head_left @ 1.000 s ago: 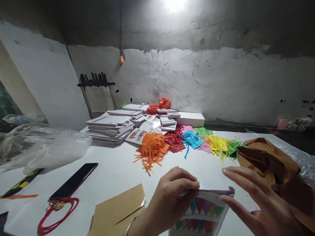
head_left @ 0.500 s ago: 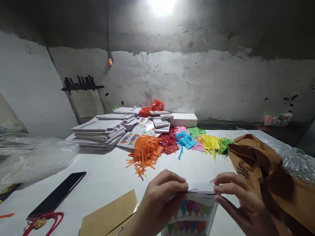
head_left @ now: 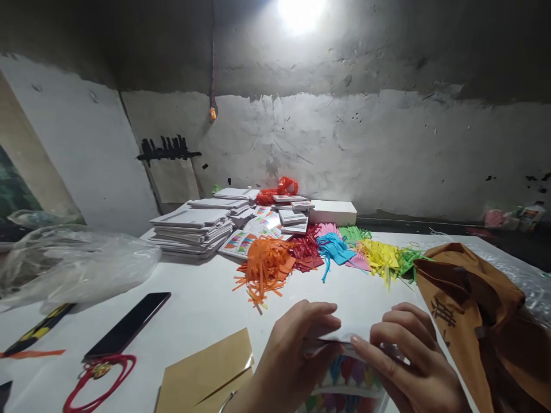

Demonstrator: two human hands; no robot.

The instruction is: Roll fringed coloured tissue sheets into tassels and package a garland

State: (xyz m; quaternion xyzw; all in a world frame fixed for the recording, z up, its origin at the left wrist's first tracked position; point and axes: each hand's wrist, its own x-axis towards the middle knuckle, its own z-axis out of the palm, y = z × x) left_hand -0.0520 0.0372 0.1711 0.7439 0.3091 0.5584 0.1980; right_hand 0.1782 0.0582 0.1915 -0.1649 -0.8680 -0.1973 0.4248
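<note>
The person's bare left hand (head_left: 297,344) comes up from the lower edge with its forearm (head_left: 253,390) slanting rightward, back of the hand facing up and left. Its fingers bend over toward the right, the thumb lying below them in a pinching pose. The bare right hand (head_left: 415,353) faces it, knuckles up, one straightened digit stretched furthest left, near the left thumb. The other visible fingers curl above that digit, stepped and slightly spread.
</note>
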